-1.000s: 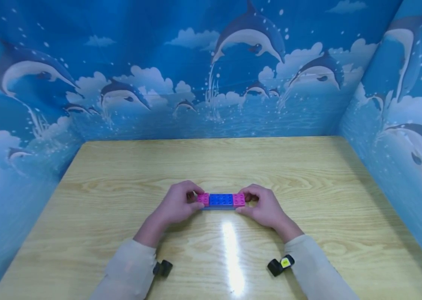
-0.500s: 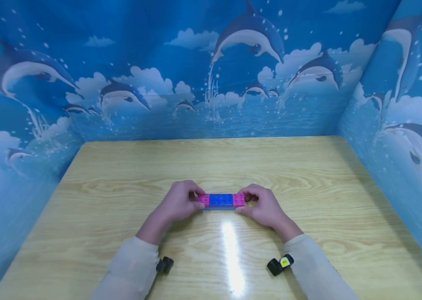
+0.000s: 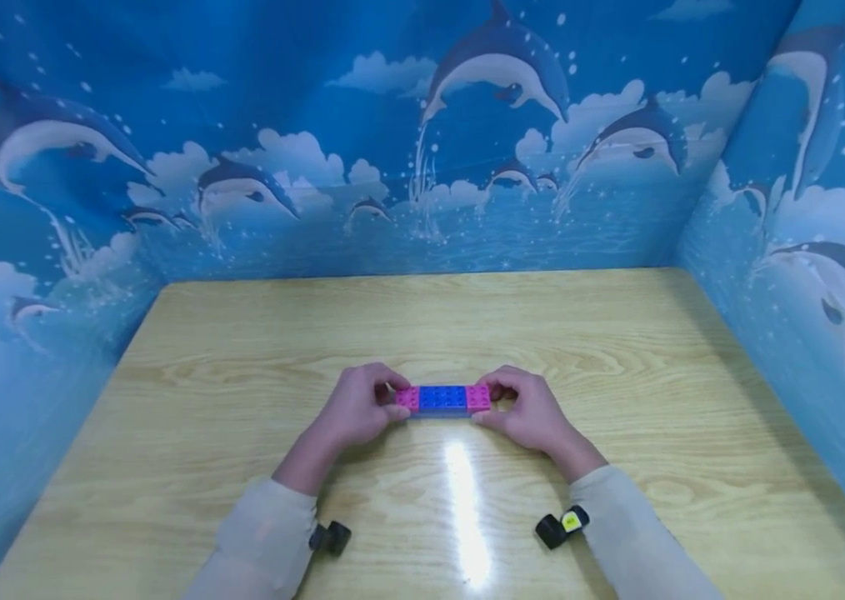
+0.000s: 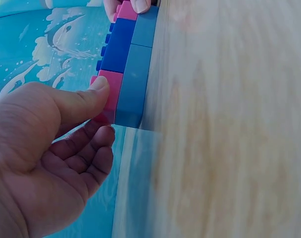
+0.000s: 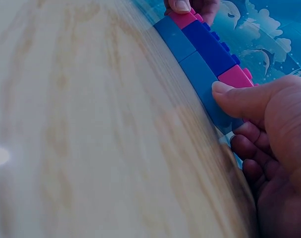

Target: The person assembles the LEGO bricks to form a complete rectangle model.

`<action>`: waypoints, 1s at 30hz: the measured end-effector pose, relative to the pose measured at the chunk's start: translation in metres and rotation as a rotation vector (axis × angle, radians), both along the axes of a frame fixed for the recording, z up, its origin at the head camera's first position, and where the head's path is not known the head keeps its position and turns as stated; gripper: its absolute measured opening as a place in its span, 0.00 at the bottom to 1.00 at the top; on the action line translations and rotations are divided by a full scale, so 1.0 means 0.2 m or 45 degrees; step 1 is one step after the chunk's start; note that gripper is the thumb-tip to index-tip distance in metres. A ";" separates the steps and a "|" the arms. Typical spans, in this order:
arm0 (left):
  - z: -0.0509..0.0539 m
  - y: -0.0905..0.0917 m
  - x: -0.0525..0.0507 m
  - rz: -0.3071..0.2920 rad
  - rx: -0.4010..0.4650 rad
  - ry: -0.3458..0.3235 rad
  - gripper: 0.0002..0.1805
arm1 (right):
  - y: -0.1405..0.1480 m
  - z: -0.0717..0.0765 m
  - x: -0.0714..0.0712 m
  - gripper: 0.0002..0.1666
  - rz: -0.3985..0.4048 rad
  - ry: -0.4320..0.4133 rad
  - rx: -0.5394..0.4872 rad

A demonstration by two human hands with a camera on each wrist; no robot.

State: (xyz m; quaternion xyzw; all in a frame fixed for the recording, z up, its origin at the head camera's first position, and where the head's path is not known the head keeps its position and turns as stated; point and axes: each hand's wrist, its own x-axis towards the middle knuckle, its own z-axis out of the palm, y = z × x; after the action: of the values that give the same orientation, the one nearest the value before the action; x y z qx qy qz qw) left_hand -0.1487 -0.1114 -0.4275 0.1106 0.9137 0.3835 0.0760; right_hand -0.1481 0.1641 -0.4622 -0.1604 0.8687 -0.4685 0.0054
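A two-layer bar of toy building bricks lies across the middle of the table. On top, a dark blue brick (image 3: 442,398) sits between a left pink brick (image 3: 408,399) and a right pink brick (image 3: 478,397), studs facing up. Two lighter blue bricks (image 4: 134,84) placed end to end form the lower layer. My left hand (image 3: 357,407) pinches the left pink brick, thumb on its near side. At the other end, my right hand (image 3: 530,412) pinches the right pink brick, its thumb reaching over the seam with the lighter blue brick (image 5: 199,74) below. The fingertips behind the bar are partly hidden.
The wood-grain table (image 3: 422,325) has a bright light reflection near its front. A blue dolphin-print curtain (image 3: 392,183) stands along the back and both sides. Small black wrist cameras (image 3: 330,538) are strapped on the pale sleeves (image 3: 265,533).
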 end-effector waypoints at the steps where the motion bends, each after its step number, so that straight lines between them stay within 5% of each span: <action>1: 0.00 0.00 0.00 -0.005 0.008 -0.001 0.17 | 0.00 0.00 0.00 0.22 0.000 0.004 -0.001; 9: 0.00 -0.01 0.01 -0.031 0.077 -0.009 0.17 | 0.01 0.00 0.00 0.22 0.008 -0.010 -0.011; 21: -0.01 0.00 -0.01 0.037 0.042 -0.050 0.19 | 0.02 -0.01 -0.02 0.26 0.033 -0.044 -0.054; 30: -0.03 0.00 -0.02 0.110 0.101 -0.078 0.17 | 0.01 0.00 -0.02 0.20 -0.028 -0.074 -0.103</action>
State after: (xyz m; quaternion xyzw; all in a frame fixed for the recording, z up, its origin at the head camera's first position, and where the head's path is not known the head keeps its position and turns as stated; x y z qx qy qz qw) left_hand -0.1529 -0.1117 -0.4332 0.0620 0.8990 0.4254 0.0830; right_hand -0.1513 0.1660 -0.4629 -0.1372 0.8503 -0.5077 0.0190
